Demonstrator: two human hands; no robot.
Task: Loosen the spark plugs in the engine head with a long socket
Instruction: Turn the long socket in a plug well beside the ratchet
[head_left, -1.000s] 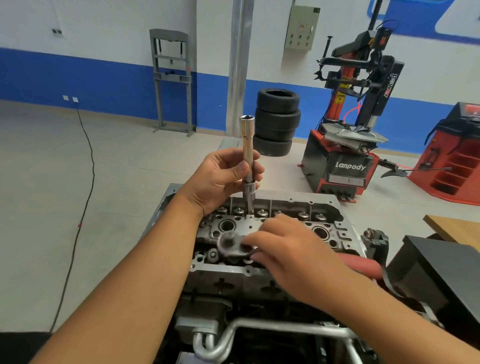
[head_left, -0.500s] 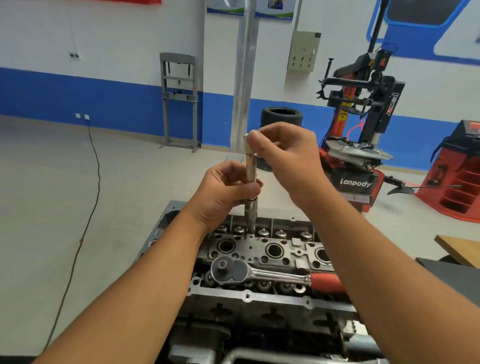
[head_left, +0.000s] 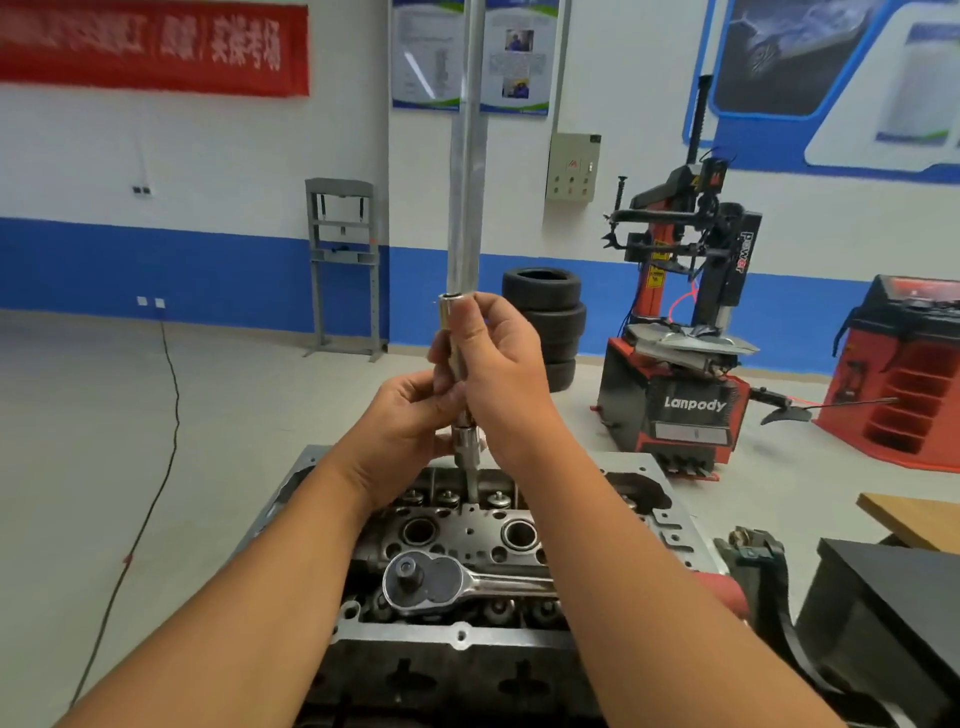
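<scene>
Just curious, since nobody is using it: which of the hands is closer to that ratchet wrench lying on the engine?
Neither by much; both hands are up on the long socket, above the ratchet wrench. The left hand grips lower, so probably slightly nearer; the right hand holds higher up.

The engine head (head_left: 470, 636) carries a ratchet (head_left: 441, 579), seemingly lying loose.

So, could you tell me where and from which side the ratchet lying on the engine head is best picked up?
Take the ratchet by its red handle, coming from the right and above. It lies flat across the engine head with its round head to the left; the handle juts past the right edge, though the right forearm hides much of it. Both hands, left hand and right hand, hold the long socket, so one must let go.
</scene>
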